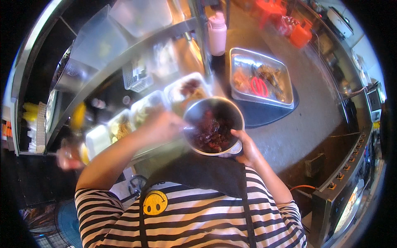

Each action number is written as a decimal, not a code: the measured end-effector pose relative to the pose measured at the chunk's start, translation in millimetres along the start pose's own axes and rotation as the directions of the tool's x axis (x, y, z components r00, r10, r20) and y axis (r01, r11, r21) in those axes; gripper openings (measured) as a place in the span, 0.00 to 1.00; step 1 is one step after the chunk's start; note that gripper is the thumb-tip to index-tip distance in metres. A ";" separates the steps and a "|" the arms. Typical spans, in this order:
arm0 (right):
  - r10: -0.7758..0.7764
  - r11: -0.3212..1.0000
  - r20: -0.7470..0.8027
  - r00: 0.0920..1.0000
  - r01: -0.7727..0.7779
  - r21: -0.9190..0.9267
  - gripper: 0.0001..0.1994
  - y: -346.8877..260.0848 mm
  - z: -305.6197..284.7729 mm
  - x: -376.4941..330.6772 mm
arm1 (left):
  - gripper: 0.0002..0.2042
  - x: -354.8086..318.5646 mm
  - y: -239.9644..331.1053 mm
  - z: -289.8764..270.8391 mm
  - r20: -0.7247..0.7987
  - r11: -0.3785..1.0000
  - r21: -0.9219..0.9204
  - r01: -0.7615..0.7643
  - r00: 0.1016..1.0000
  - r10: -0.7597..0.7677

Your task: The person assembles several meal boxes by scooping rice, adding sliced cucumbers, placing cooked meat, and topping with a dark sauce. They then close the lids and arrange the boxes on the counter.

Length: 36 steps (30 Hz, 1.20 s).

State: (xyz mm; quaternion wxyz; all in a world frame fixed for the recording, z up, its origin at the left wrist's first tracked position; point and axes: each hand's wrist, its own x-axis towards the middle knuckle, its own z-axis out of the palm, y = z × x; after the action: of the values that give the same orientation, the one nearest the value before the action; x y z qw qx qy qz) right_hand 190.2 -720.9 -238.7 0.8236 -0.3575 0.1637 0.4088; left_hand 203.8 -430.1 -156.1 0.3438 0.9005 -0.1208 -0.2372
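A metal pot with dark reddish-brown food inside is held in front of my chest. My right hand grips it at the lower right, by its side handle. Blurred by motion, my left hand is closed at the pot's left rim. From it a metal spoon reaches into the dark food. Just beyond the pot, an open white takeaway box holds rice-like food with a dark topping. More open boxes with food run down to the left, smeared by motion.
Right of the pot, a steel tray holds food and red-handled tongs. A pink bottle stands behind it. A metal shelf rail crosses at upper left, near a small white basket. A blurred pinkish shape shows at far left.
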 end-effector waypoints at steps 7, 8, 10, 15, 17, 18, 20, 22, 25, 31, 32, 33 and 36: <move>-0.028 1.000 -0.088 0.996 0.027 -0.009 0.28 -0.9 -2.0 -6.9 | 0.10 38.5 -47.1 -29.2 -0.325 0.978 0.091 0.186 0.934 -0.147; -0.028 1.000 -0.076 0.997 0.028 0.004 0.28 -1.9 -4.5 -8.7 | 0.10 46.3 -52.9 -26.0 -0.403 0.951 0.198 0.235 0.905 -0.140; -0.091 0.994 -0.138 0.986 0.082 -0.073 0.27 -0.7 -3.8 -13.7 | 0.13 76.9 -106.4 -10.8 -0.483 0.956 -0.182 0.229 0.826 -0.290; -0.132 0.987 -0.209 0.969 0.108 -0.120 0.28 -0.1 -8.8 -23.1 | 0.21 90.1 -112.8 13.3 -0.736 0.992 0.096 0.088 0.677 0.012; -0.139 0.984 -0.259 0.956 0.104 -0.145 0.28 -3.3 -2.2 -29.0 | 0.22 85.8 -110.1 10.6 -0.798 0.997 -0.026 -0.073 0.603 0.024; -0.131 0.985 -0.265 0.955 0.095 -0.141 0.28 -4.7 -1.3 -31.2 | 0.22 82.6 -109.0 8.9 -0.807 0.987 -0.089 -0.135 0.590 0.008; -0.119 0.986 -0.262 0.958 0.082 -0.145 0.28 -6.8 -2.4 -32.7 | 0.21 71.7 -106.9 9.9 -0.757 0.994 -0.063 -0.084 0.653 0.008; -0.113 0.984 -0.244 0.963 0.075 -0.159 0.27 -8.2 -4.5 -32.8 | 0.21 64.2 -102.6 19.6 -0.699 0.933 0.346 0.097 0.690 0.188; -0.148 0.978 -0.230 0.962 0.108 -0.178 0.28 -12.0 3.6 -35.4 | 0.22 64.2 -86.4 29.6 -0.606 0.799 0.567 0.201 0.758 0.240; -0.165 0.977 -0.126 0.978 0.145 -0.154 0.31 -12.4 -7.0 -26.9 | 0.22 50.5 -71.8 20.4 -0.727 0.942 0.229 0.246 0.687 -0.003; -0.175 0.976 -0.113 0.978 0.157 -0.152 0.31 -12.4 -8.6 -27.4 | 0.22 49.3 -86.5 25.7 -0.678 0.850 0.423 0.313 0.732 0.067; -0.184 0.974 -0.101 0.978 0.168 -0.149 0.32 -14.4 -4.0 -28.3 | 0.22 45.2 -84.1 25.7 -0.668 0.846 0.416 0.333 0.743 0.036; -0.203 0.972 -0.078 0.976 0.191 -0.135 0.32 -17.0 1.1 -25.5 | 0.19 28.3 -65.5 18.2 -0.648 0.731 0.587 0.348 0.744 0.166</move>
State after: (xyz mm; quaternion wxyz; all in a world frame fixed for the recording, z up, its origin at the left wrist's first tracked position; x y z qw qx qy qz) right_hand 188.0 -741.2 -215.9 0.8274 -0.4418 0.1385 0.3179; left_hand 222.3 -403.0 -222.0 -0.0009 0.9899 -0.0204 0.1404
